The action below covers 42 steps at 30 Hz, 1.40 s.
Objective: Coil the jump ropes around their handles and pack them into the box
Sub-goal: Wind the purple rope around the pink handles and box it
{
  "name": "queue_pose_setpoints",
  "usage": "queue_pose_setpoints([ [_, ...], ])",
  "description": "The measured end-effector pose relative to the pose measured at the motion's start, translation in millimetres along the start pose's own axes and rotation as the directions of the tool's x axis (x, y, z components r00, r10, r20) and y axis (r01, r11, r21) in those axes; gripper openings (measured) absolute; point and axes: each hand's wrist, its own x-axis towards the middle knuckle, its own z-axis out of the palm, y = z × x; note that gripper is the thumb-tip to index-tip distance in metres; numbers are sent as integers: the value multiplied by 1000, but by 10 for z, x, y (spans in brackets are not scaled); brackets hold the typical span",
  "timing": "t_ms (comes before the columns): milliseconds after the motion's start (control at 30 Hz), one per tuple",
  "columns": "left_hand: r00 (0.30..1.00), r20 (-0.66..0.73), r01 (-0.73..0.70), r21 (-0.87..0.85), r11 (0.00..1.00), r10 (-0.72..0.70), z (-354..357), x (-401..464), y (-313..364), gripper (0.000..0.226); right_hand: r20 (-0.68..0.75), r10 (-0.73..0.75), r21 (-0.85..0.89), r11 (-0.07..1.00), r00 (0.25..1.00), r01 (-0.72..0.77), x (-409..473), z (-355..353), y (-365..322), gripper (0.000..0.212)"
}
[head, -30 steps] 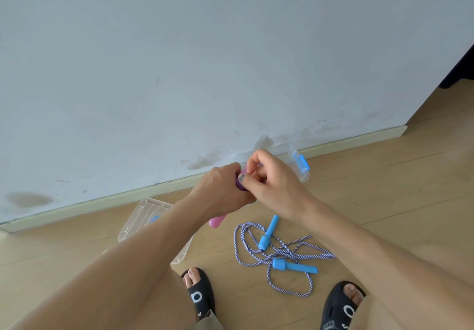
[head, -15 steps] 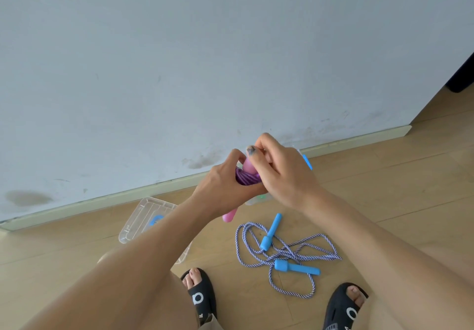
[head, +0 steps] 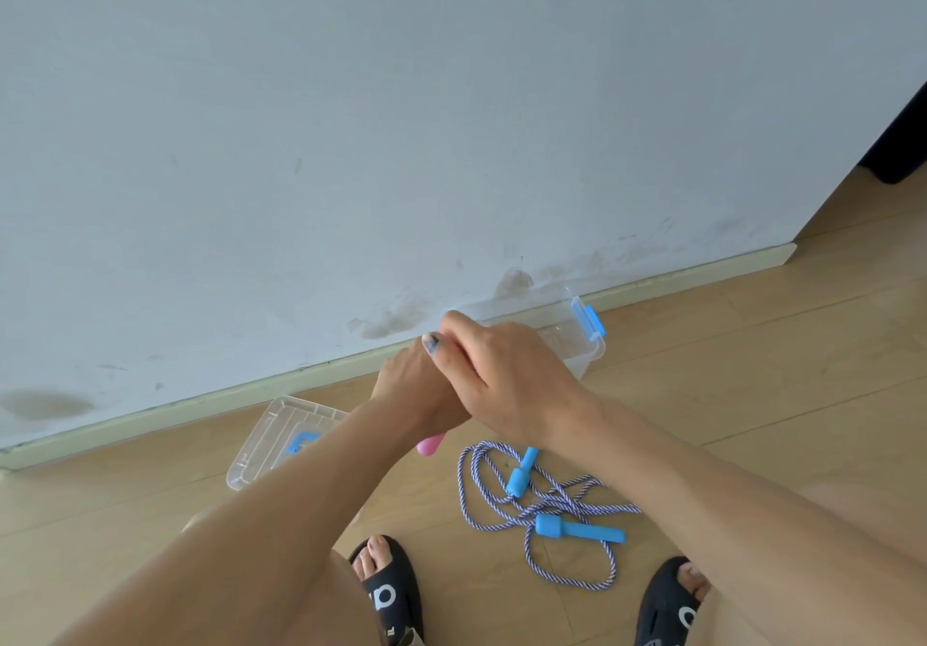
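My left hand (head: 419,389) grips the pink jump rope handles (head: 430,445); only their rounded pink end sticks out below my fist. My right hand (head: 506,374) lies over the left hand, its fingers curled round the hidden top of the bundle. The purple rope seen earlier is covered by both hands. A second jump rope (head: 547,500) with blue handles lies loose and tangled on the floor below my hands. The clear plastic box (head: 577,344) with a blue latch stands against the skirting board, just behind my right hand.
The clear lid (head: 266,440) with a blue handle lies on the wooden floor to the left, partly under my left forearm. My feet in black slippers (head: 391,590) are at the bottom edge. A pale wall rises close ahead.
My right hand has slid over the top of the left hand, hiding the purple coil and pink handle tops. Both hands have shifted slightly, with the box now showing behind them.
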Motion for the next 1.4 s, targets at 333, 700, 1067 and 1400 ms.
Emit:
queue_pose_setpoints([
  [333,990,60,134,-658,741,-126,5,195,-277,40,-162,394,334,885,905,-326,120,-253,403,34],
  [700,936,346,331,-788,520,-71,26,787,-51,103,552,463,702,192,694,-686,111,4,757,21],
  [1067,935,220,353,-644,679,-278,715,1822,-355,53,400,788,433,287,468,-854,603,546,2326,40],
  [1400,939,135,339,-206,918,-316,1677,2475,-842,32,133,884,-195,467,448,-863,815,1552,3639,57],
])
